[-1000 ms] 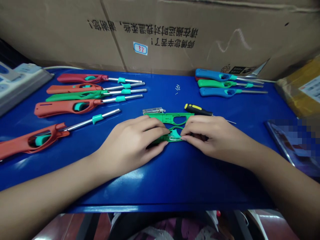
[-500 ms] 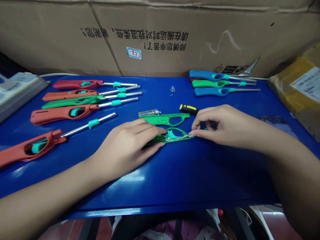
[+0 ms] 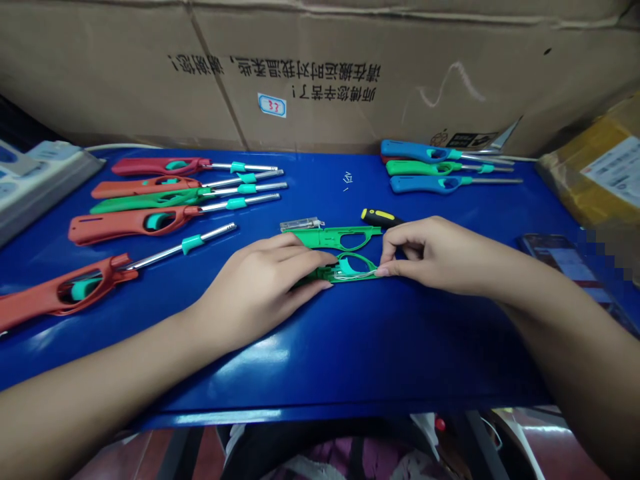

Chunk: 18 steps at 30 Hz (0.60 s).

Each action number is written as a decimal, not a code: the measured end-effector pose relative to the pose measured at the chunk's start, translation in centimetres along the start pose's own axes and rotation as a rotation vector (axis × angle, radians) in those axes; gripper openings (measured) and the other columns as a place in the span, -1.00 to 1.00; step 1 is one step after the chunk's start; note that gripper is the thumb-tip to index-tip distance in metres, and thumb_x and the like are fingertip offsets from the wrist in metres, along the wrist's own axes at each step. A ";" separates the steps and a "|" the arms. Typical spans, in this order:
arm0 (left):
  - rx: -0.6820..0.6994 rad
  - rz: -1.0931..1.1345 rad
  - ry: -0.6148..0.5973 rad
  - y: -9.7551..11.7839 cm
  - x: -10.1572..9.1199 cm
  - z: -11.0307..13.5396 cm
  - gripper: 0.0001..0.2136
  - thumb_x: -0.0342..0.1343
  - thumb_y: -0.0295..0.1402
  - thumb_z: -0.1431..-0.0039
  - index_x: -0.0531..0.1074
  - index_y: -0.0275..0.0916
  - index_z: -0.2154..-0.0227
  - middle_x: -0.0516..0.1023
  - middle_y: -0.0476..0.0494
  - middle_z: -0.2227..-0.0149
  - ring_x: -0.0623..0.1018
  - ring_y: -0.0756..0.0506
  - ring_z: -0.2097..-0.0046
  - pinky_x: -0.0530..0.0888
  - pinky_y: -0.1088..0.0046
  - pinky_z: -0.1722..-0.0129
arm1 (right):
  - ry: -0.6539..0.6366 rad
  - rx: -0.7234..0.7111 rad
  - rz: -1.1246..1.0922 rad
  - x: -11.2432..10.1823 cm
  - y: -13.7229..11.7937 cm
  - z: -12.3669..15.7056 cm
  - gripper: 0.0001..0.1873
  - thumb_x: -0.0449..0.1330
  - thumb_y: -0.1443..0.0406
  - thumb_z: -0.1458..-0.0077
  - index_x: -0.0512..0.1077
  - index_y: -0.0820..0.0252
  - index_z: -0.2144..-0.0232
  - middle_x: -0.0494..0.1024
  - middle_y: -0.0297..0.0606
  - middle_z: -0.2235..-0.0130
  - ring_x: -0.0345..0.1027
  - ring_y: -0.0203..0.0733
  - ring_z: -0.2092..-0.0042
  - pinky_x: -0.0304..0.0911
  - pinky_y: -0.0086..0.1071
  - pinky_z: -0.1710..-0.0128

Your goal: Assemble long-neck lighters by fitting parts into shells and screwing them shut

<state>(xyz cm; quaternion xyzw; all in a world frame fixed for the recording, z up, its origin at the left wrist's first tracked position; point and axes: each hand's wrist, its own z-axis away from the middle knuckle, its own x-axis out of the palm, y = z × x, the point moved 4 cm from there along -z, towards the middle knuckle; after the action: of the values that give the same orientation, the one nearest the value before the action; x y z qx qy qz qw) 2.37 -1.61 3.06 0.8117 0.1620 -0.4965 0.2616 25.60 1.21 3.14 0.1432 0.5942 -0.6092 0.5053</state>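
Note:
My left hand (image 3: 273, 283) is closed round the left end of a green lighter casing half (image 3: 345, 277), which lies on the blue table with its inside up. Within its loop sits a turquoise trigger (image 3: 347, 267), and a thin pale wire (image 3: 357, 275) runs along the lower edge. At the casing's right tip, my right hand (image 3: 425, 257) pinches the wire's end between thumb and forefinger; the fingertips hide what lies there. Just behind is the other green casing half (image 3: 330, 237), with a clear fuel tank (image 3: 300, 224) beside it. A black and yellow screwdriver (image 3: 381, 217) lies behind my right hand.
Several gas lighters, including an orange one (image 3: 130, 223), lie at the left. More lighters, with a blue one (image 3: 425, 184) in front, are at the back right. Small screws (image 3: 347, 177) lie mid-table. A phone (image 3: 560, 257), power strip (image 3: 50, 173) and large carton (image 3: 320, 40) border the area.
My right fingertips have shifted slightly left, onto the casing's tip. The view has moved a little, and more of the phone shows. My left hand keeps its hold.

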 end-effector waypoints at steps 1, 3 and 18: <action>-0.001 0.002 -0.004 0.0 0.0 -0.1 -0.78 0.21 -0.33 -0.35 0.56 -0.26 0.01 0.69 -0.14 0.16 0.63 -0.16 0.13 0.57 0.34 0.15 | 0.003 -0.001 0.007 0.0 0.0 0.1 -0.77 0.32 0.12 -0.11 0.51 0.12 0.47 0.32 -0.47 0.59 0.09 -0.33 0.53 0.00 -0.37 0.46; 0.011 0.007 -0.002 -0.1 0.1 -0.2 -0.78 0.20 -0.32 -0.36 0.57 -0.26 0.01 0.69 -0.14 0.16 0.63 -0.14 0.14 0.57 0.35 0.14 | 0.015 -0.010 0.029 0.0 -0.1 0.2 -0.77 0.32 0.13 -0.12 0.50 0.12 0.47 0.32 -0.47 0.58 0.10 -0.33 0.52 0.01 -0.38 0.46; -0.207 0.075 0.185 -3.3 -1.0 -1.0 -0.82 0.13 -0.30 -0.37 0.58 -0.25 0.12 0.66 -0.17 0.10 0.57 -0.16 0.04 0.44 0.20 -0.07 | 0.154 -0.406 0.361 1.5 -3.7 1.7 -0.82 0.17 0.24 -0.32 0.47 0.10 0.06 0.58 -0.23 0.02 0.48 -0.10 0.10 0.22 -0.31 0.26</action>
<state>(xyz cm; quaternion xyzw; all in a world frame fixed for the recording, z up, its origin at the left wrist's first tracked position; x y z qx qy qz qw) 0.93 1.64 3.47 0.8281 0.2052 -0.3902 0.3461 22.72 -1.79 4.59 0.1883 0.7057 -0.3649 0.5773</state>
